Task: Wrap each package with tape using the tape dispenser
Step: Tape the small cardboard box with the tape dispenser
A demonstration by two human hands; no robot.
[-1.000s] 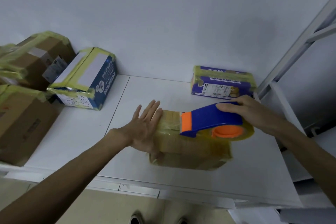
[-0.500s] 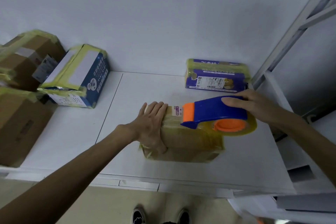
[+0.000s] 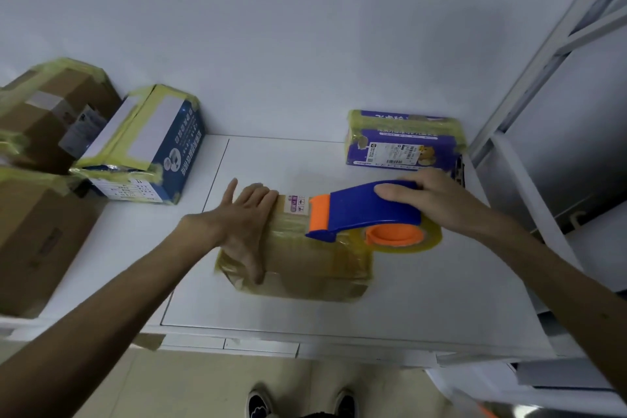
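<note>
L fingers (image 3: 261, 195) lie straight and close together on the top left end of the brown pkg (image 3: 305, 268), one outer finger splayed off past its edge. The thumb reaches down the near-left face. So my left hand (image 3: 242, 231) is flat, palm down, pressing on the pkg and curled round nothing.

R fingers (image 3: 393, 192) wrap over the blue handle of the tape dispenser (image 3: 359, 210); my right hand (image 3: 432, 197) grips it from the right end. The dispenser lies roughly level, w/ its orange front end pointing left above the pkg's top. Its blue nose is down at the top surface; can't tell if it actually touches. The tape roll (image 3: 434, 243), yellowish-clear on an orange hub (image 3: 395, 234), hangs past the pkg's right end.

The brown pkg sits flat on the white counter (image 3: 441, 299), about mid-counter, toward the near edge. It's glossy w/ yellowish tape over most of it, and a small label shows on top near the far edge.

Further out:
- Purple pkg (image 3: 403, 139), taped, back right by the wall.
- Blue box (image 3: 159, 146) w/ yellow tape, back left, tipped up.
- Two taped cardboard boxes (image 3: 40, 234) at far left.
- Grey metal frame (image 3: 559, 44) on the right.
- Shoes (image 3: 259, 404) on the floor below the counter edge.
</note>
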